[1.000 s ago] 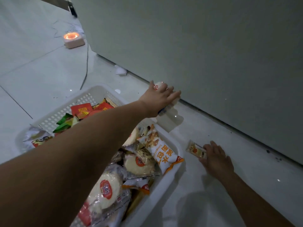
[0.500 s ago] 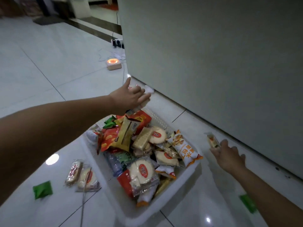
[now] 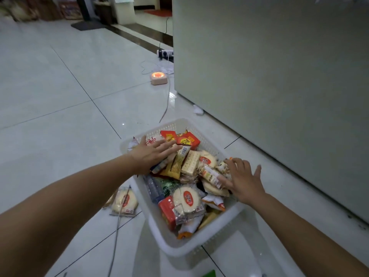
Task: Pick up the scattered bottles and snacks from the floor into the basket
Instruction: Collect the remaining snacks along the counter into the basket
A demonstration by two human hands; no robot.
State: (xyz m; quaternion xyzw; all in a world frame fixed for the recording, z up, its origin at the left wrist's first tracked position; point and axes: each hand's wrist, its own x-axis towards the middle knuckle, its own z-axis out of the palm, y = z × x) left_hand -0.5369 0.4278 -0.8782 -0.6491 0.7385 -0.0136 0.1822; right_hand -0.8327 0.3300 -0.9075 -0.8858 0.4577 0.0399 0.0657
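— What is the setting?

— A pale, glossy tiled floor (image 3: pixel 60 96). A white perforated basket (image 3: pixel 179 244) sits on it, and a tall grey cabinet (image 3: pixel 279 76) rises close beside the basket's right side.

— What is in the basket?

— It is heaped with snacks. There is a red box (image 3: pixel 188 141) at the far end, a cracker packet (image 3: pixel 190 162) in the middle and a round cake packet (image 3: pixel 186 198) nearer the person. A clear bottle (image 3: pixel 153 188) is wedged along the basket's left wall.

— And the hands?

— Both are over the basket. The left hand (image 3: pixel 151 154) lies on the pile at the far left corner with its fingers straight and together, gripping nothing. The right hand (image 3: pixel 243 180) rests on the right side of the heap, fingers spread and thumb out over the rim. Its fingertips touch a slim wrapped bar (image 3: pixel 211 175) without curling round it.

— Is anything outside the basket?

— Yes. A second cake packet (image 3: pixel 124 200) lies on the floor just left of the basket, with a thin grey cable (image 3: pixel 115 232) running across it. A green wrapper (image 3: pixel 208 273) shows at the frame's edge on the near side of the basket. Well beyond the basket there is a white scrap (image 3: pixel 198 110) by the cabinet's foot. Farther off are a small pink device (image 3: pixel 158 77) glowing orange and a power strip (image 3: pixel 165 53).
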